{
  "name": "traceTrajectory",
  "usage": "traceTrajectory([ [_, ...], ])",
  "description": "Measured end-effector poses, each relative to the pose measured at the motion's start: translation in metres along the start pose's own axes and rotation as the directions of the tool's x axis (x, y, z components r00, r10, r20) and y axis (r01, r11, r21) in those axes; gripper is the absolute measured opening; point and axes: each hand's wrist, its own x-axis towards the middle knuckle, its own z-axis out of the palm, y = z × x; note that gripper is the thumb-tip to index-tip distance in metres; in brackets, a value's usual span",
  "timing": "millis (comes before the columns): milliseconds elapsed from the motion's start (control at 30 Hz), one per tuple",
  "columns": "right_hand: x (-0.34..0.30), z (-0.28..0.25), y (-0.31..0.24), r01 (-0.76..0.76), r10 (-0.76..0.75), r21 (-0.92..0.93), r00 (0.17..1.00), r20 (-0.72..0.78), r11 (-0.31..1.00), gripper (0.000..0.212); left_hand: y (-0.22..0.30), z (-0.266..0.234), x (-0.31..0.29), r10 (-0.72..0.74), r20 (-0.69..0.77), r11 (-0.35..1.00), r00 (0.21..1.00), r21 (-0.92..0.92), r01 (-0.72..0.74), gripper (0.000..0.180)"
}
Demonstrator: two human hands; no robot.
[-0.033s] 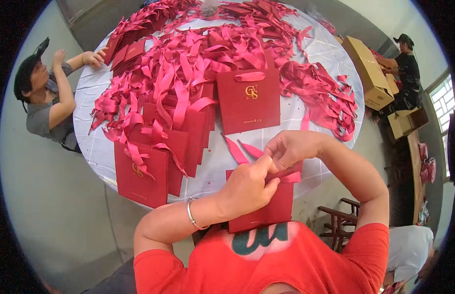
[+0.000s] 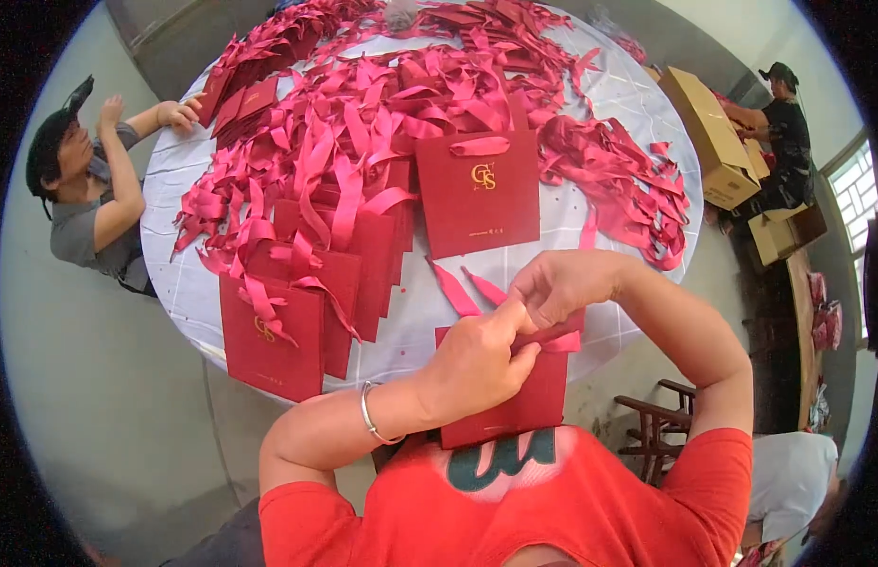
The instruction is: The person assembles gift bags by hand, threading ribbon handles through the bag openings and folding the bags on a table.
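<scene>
A dark red paper gift bag (image 2: 515,406) rests against my front at the table's near edge, partly covered by my hands. Its pink ribbon (image 2: 557,342) runs across the top, and two loose ribbon ends stick out beyond my fingers. My left hand (image 2: 482,364), with a silver bangle on the wrist, is closed in a pinch on the ribbon. Against it, my right hand (image 2: 564,285) pinches the ribbon too; the exact spot is hidden between the fingertips. Just beyond lies another red bag (image 2: 479,213) with gold print and a pink ribbon handle.
A round table with a white cloth (image 2: 382,354) holds a big heap of bags and pink ribbons (image 2: 363,123). Overlapping bags (image 2: 278,331) stand at the left. One person (image 2: 99,189) sits across on the left; another stands by a cardboard box (image 2: 708,142). A wooden chair (image 2: 656,420) is at right.
</scene>
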Motion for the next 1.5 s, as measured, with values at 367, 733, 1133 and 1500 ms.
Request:
traceTrajectory([
  [367, 0.014, -0.001, 0.012, 0.213, -0.18, 0.034, 0.894, -0.409, 0.977, 0.02, -0.006, -0.001, 0.002, -0.202, 0.118, 0.962, 0.972, -0.161, 0.22, 0.017],
  [733, 0.05, 0.003, 0.02, 0.227, -0.499, -0.481, 0.652, -0.571, 0.847, 0.009, -0.016, 0.011, 0.0, -0.117, 0.143, 0.993, 0.983, 0.044, 0.112, 0.016],
  [1133, 0.059, 0.012, 0.001, 0.047, -0.545, -0.71, 0.677, -0.495, 0.703, 0.022, -0.019, 0.009, 0.003, -0.08, 0.113, 0.997, 0.99, 0.009, 0.08, 0.012],
  [1500, 0.032, -0.01, 0.021, 0.238, -0.315, -0.217, 0.54, -0.781, 0.947, 0.015, -0.017, -0.001, 0.011, -0.364, 0.341, 0.838, 0.867, -0.286, 0.465, 0.008],
])
